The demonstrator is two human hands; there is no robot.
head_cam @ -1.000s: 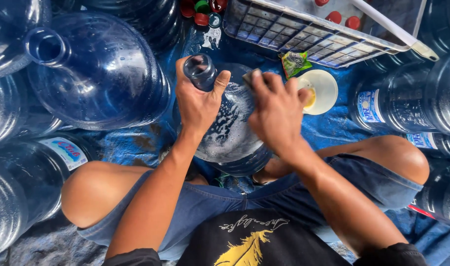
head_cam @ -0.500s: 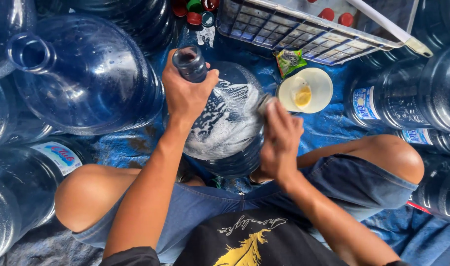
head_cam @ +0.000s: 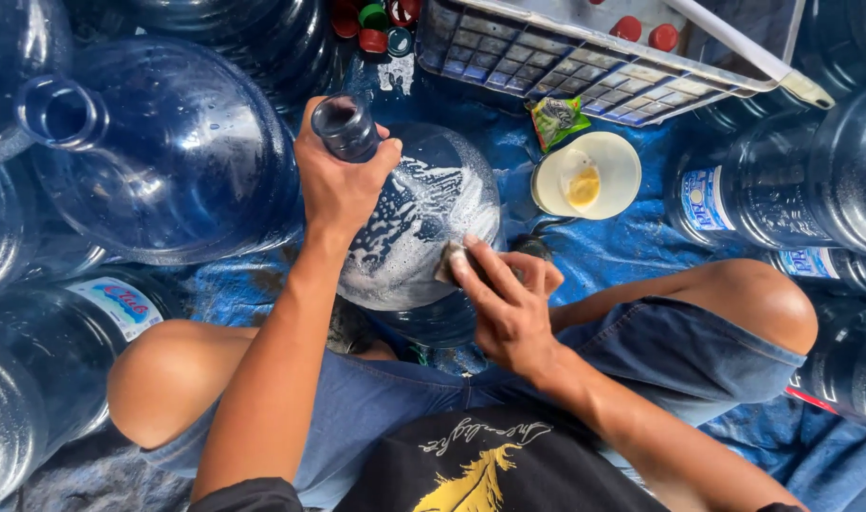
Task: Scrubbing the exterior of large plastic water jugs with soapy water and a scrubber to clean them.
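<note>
Fingers of the left hand [head_cam: 343, 190] are wrapping tight around the neck of a soapy blue water jug [head_cam: 423, 237], which is lying tilted between the person's knees on a blue tarp [head_cam: 622, 251]. Right hand [head_cam: 509, 303] is pressing flat fingers onto a small sponge [head_cam: 449, 263] against the jug's foamy side (more empty jugs [head_cam: 158, 161] are crowding around), while a cream bowl [head_cam: 586, 174] is sitting just beyond, near a white crate [head_cam: 584, 57].

Hands, two, bare, as I see them from the head view. Left hand [head_cam: 343, 185]: forearm stretched forward, wrist straight, fingers wrapped tight around the bottle neck [head_cam: 346, 125]. Right hand [head_cam: 507, 301]: below and right of that neck, forearm angled inward, fingers extended and pressed flat, thumb tucked alongside.
</note>
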